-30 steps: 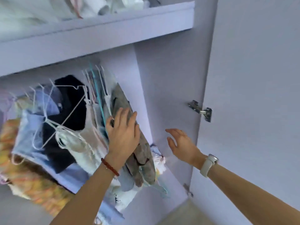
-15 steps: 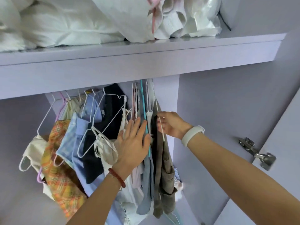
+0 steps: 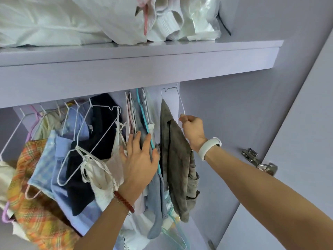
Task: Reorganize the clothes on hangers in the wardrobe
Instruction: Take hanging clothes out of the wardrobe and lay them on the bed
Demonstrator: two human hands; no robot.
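Note:
Several clothes hang on wire hangers under the lilac shelf (image 3: 162, 69). My right hand (image 3: 193, 130) pinches the lower corner of a white wire hanger (image 3: 181, 103) that carries a grey-brown garment (image 3: 175, 156), held apart to the right of the rest. My left hand (image 3: 141, 159) lies flat with straight fingers against the bunched hangers, beside a teal hanger (image 3: 144, 116) and a grey-blue garment (image 3: 155, 201). Further left hang a black top (image 3: 97, 141), light blue shirts (image 3: 59, 159), a white camisole (image 3: 100, 175) and an orange plaid garment (image 3: 34, 210).
White bedding and bags (image 3: 90, 20) are piled on the shelf above. The wardrobe's side wall (image 3: 234, 123) is just right of the grey-brown garment. The open door (image 3: 306, 123) with its metal hinge (image 3: 259, 161) stands at the right.
My right hand reached in from the lower right, took the white hanger and pulled the grey-brown garment rightward, opening a gap. My left hand stayed pressed on the bunch. The view tilted upward.

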